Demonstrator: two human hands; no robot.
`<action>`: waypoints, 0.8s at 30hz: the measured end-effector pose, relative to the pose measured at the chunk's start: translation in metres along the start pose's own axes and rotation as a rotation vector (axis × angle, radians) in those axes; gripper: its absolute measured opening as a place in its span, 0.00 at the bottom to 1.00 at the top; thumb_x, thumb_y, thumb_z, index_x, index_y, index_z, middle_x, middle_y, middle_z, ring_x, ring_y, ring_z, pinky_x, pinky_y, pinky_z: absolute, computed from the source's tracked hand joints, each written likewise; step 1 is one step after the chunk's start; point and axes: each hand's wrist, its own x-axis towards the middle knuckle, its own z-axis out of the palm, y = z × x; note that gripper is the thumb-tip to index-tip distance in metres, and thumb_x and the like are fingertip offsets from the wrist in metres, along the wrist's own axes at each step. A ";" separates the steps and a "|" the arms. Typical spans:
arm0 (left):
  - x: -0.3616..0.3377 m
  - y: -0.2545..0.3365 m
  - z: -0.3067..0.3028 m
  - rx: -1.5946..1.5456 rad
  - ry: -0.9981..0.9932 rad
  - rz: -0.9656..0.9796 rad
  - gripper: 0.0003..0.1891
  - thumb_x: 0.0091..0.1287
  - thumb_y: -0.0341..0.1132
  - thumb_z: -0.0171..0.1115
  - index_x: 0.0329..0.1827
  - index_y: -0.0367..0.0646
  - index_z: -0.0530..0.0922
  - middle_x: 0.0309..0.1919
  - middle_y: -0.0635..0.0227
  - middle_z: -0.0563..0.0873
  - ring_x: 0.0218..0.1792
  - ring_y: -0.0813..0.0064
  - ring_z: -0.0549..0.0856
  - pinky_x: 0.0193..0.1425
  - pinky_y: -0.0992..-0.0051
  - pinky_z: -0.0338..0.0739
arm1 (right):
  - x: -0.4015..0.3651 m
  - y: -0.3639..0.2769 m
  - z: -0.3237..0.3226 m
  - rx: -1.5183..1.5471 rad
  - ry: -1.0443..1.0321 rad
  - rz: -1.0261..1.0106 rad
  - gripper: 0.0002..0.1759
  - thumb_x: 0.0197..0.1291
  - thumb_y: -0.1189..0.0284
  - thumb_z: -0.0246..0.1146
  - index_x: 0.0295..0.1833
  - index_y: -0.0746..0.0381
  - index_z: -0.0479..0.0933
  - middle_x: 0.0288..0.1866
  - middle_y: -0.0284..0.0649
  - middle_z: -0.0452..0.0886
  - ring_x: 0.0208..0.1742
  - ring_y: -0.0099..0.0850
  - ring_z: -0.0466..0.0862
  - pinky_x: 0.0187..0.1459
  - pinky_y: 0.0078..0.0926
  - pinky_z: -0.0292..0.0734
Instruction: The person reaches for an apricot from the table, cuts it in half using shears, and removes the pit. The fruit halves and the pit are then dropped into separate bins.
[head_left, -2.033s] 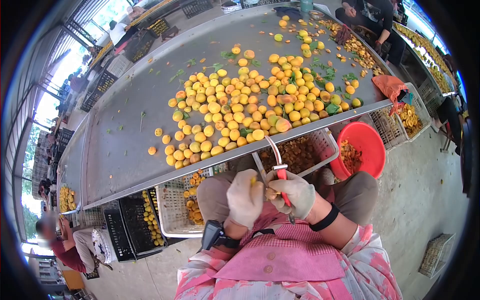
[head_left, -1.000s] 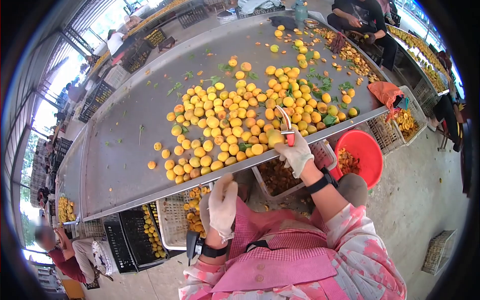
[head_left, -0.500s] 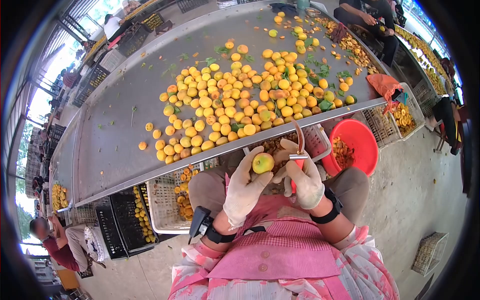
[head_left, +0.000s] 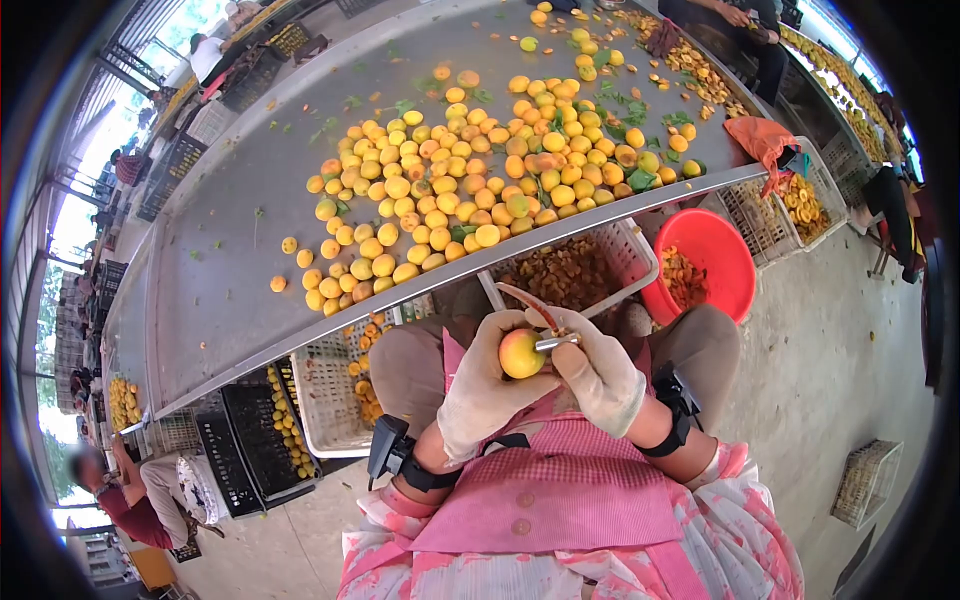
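Observation:
My left hand (head_left: 487, 392), in a pale glove, is closed around a yellow fruit with a reddish side (head_left: 521, 354). Gloved too, my right hand (head_left: 603, 375) grips a knife with a curved reddish blade (head_left: 534, 304) and a metal collar. The collar meets the fruit's right side, and the blade arches above it; the handle is hidden by my fingers. Beyond my hands, many yellow-orange fruits (head_left: 440, 190) and some green leaves lie on a metal table (head_left: 230, 290).
Under the table edge stand a white crate of dark pieces (head_left: 640, 262), a red tub (head_left: 725, 262), a white crate with cut fruit (head_left: 320, 400) and a black crate (head_left: 262, 440). A person (head_left: 140, 500) sits at lower left; another (head_left: 735, 30) is at upper right.
My hands have come together, and the knife has moved left and down onto the fruit. The fruit now shows its redder side. The view has shifted, showing more of the crate of dark pieces.

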 end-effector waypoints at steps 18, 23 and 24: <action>-0.010 -0.007 -0.002 0.173 -0.089 0.263 0.33 0.58 0.35 0.75 0.63 0.38 0.66 0.52 0.57 0.75 0.51 0.64 0.78 0.57 0.68 0.74 | 0.000 -0.027 -0.004 0.381 0.026 0.527 0.23 0.64 0.73 0.62 0.64 0.65 0.70 0.34 0.35 0.78 0.24 0.20 0.77 0.25 0.19 0.73; -0.011 -0.005 -0.001 0.360 -0.033 0.364 0.33 0.55 0.32 0.75 0.62 0.42 0.66 0.51 0.59 0.75 0.49 0.65 0.77 0.56 0.68 0.73 | 0.000 -0.025 -0.008 0.384 -0.022 0.542 0.25 0.62 0.75 0.59 0.66 0.64 0.67 0.28 0.34 0.75 0.19 0.20 0.74 0.18 0.19 0.68; -0.011 -0.004 0.000 0.360 -0.038 0.364 0.33 0.55 0.32 0.75 0.62 0.42 0.66 0.51 0.59 0.75 0.49 0.65 0.77 0.56 0.68 0.73 | 0.000 -0.024 -0.009 0.386 -0.018 0.542 0.25 0.62 0.75 0.59 0.66 0.64 0.67 0.28 0.34 0.75 0.19 0.20 0.74 0.18 0.19 0.68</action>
